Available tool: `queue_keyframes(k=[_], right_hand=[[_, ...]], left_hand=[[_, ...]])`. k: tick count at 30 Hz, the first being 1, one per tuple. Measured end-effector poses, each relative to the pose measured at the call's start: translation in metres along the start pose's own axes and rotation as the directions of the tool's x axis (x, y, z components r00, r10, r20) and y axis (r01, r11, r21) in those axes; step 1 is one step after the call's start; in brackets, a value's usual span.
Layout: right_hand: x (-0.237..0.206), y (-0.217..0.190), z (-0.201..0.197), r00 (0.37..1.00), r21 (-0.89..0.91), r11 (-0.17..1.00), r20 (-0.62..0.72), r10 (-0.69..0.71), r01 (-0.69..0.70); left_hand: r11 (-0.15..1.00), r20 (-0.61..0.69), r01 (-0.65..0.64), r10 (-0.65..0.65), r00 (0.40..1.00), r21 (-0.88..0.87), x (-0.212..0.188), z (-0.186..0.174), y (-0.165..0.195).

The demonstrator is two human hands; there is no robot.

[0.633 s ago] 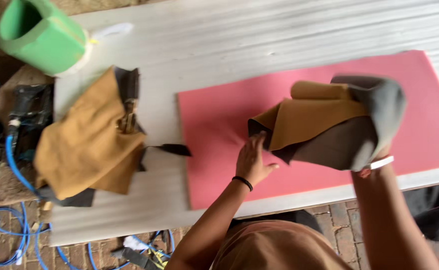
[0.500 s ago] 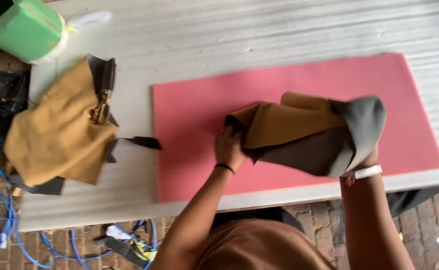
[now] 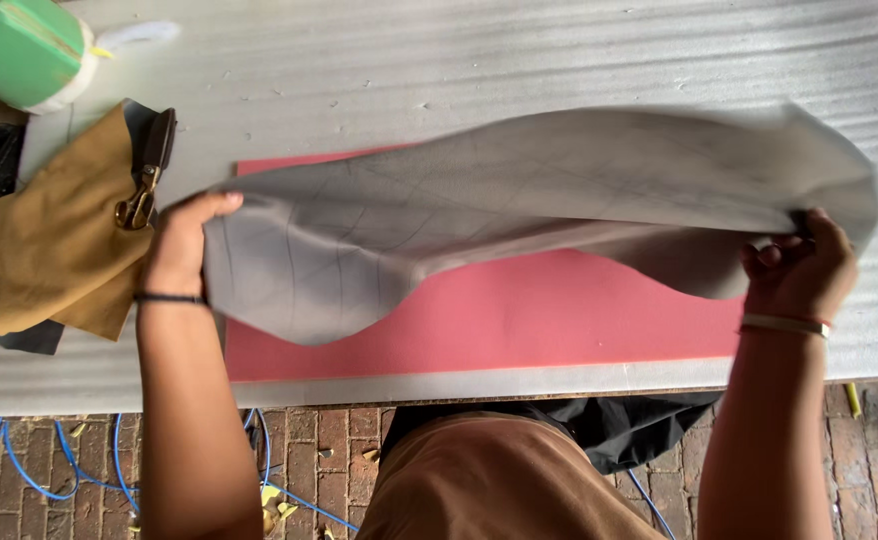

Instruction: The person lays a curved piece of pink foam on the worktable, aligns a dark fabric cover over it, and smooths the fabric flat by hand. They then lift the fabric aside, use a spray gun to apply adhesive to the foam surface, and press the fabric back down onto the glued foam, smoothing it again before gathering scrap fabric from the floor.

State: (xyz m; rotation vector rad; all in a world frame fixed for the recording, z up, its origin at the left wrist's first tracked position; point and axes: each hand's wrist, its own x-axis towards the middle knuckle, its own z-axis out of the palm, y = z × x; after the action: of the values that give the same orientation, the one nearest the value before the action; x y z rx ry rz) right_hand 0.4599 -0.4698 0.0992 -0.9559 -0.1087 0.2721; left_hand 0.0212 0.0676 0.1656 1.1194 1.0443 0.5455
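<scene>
A large grey sheet (image 3: 519,215) of soft, leather-like material is held stretched above the table, faint ruled lines crossing its matte surface (a loose grid, as far as can be told). Its outline is irregular: a rounded lobe sags at the near left, while the right end flares wide and is blurred. The left hand (image 3: 181,245) grips the sheet's left edge, fingers curled over the top of it; the right hand (image 3: 797,265) pinches the right edge in a closed fist, a pale band on that wrist and a thin dark one on the left.

Under the sheet lies a flat pink mat (image 3: 519,320), smooth and rectangular, on a white table (image 3: 459,70) covered in ribbed foam. To the left rests a tan piece of suede-like material (image 3: 49,245) over a darker layer, with a dark strap and brass clasp (image 3: 144,195) on its far right corner, just beside the left hand. A green roll (image 3: 19,50) sits at the far left corner. Blue cable (image 3: 89,465) trails over the brick floor near the person.

Half a second ago the material was a bunched bundle over the mat, tan side folded round grey, the hands closer together. Now it is opened out full width with the grey face showing, and the hands are well apart.
</scene>
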Motion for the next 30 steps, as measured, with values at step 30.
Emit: queue_keyframes(k=[30], right_hand=[[-0.012,0.134,0.044,0.976,-0.392,0.906,-0.203,0.082,-0.158]], left_hand=[[0.914,-0.499,-0.314,0.153,0.853,-0.258,0.037,-0.030,-0.081]])
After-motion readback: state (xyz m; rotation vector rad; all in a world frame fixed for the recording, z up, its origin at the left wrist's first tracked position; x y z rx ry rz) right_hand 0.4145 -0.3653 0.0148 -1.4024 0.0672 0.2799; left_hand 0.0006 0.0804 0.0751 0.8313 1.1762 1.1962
